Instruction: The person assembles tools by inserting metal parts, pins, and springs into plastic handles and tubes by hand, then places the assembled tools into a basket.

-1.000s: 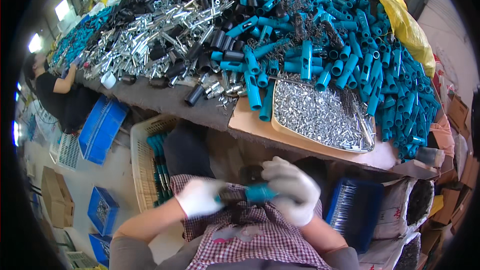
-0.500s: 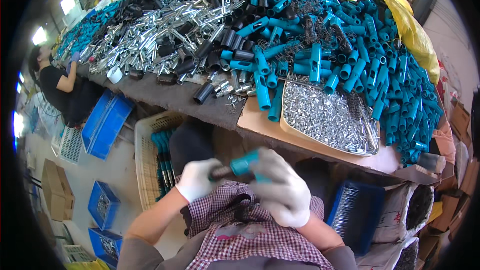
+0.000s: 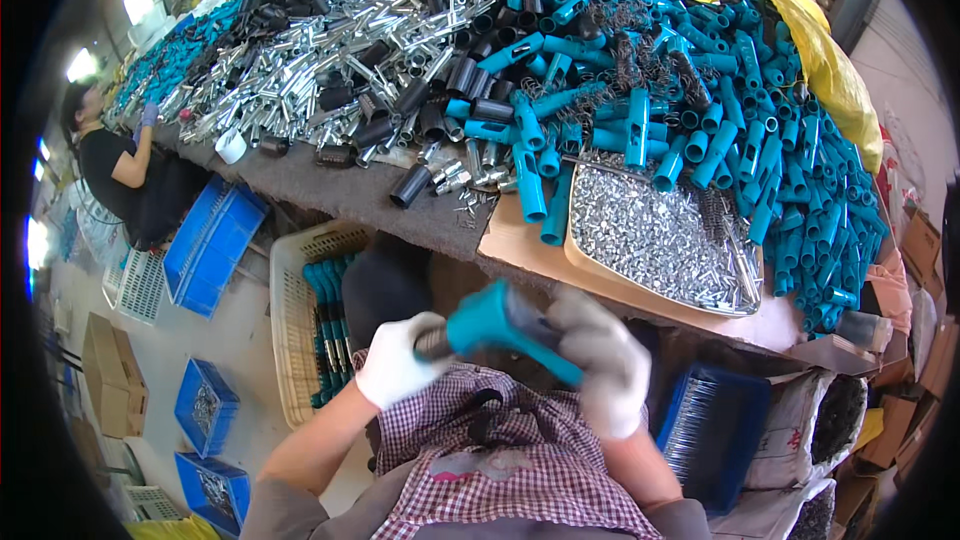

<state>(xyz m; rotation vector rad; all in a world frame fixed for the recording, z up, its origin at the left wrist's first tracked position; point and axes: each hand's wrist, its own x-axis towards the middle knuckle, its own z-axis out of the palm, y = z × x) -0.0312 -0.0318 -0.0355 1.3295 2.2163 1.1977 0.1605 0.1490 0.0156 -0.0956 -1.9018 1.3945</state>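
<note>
Both my hands wear white gloves. My left hand (image 3: 405, 362), above my lap, is wrapped round the dark ribbed end of a teal tubular tool part (image 3: 482, 320). The part widens toward the right, with a black end piece (image 3: 528, 314) and a teal arm slanting down right. My right hand (image 3: 605, 365) is at that right end, beside the black piece and the arm's tip. Its fingers are smeared by motion, so their grip is unclear. The checked apron (image 3: 520, 480) lies just beneath.
A heap of teal tubes (image 3: 720, 150), metal rods (image 3: 320, 60) and black sleeves covers the table. A tray (image 3: 610, 270) of small metal pieces sits at its near edge. Below are a cream basket (image 3: 283, 340) with teal-handled tools and a blue bin (image 3: 735, 430). Another person (image 3: 120, 170) works at left.
My right hand has moved right, off the middle of the teal part, uncovering its black end and slanting arm. The part has tilted upward; my left hand keeps hold of it.
</note>
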